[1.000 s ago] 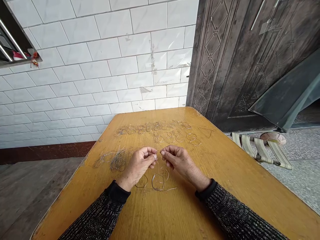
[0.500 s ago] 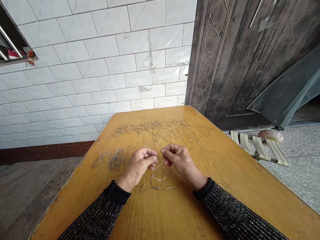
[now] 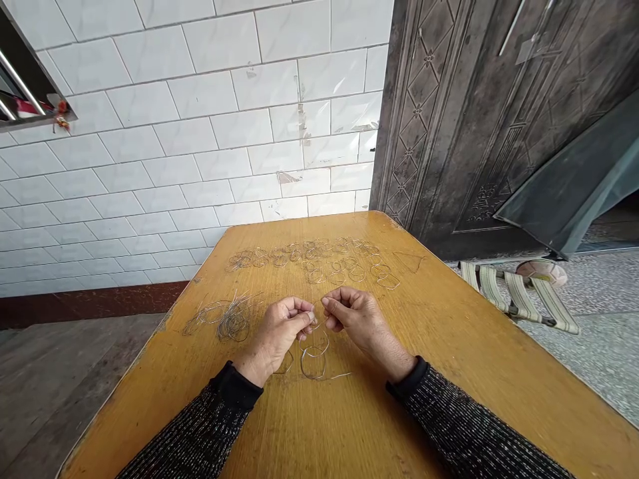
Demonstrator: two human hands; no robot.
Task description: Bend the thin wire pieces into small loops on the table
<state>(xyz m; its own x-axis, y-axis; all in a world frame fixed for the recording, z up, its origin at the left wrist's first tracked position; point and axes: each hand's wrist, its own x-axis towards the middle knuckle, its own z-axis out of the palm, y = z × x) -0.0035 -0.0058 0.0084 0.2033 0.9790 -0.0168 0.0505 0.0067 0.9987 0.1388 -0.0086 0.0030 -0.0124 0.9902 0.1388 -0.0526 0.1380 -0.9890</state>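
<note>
Close together above the table, my left hand and my right hand each pinch a thin wire. The wire hangs between them in loops, and a loose end lies on the wood just below. Beside my left hand sits a tangled bundle of wire. Farther back, several loosely coiled wire rings are laid out in rows. The exact spot where each fingertip grips the wire is too fine to make out.
The wooden table stands against a white tiled wall. To the right are a dark carved door, a hanging grey-green curtain and a striped strap stool. A barred window is at the upper left.
The hanging loops of wire between my hands have shifted slightly and narrowed. Both hands stay almost in place, still pinched.
</note>
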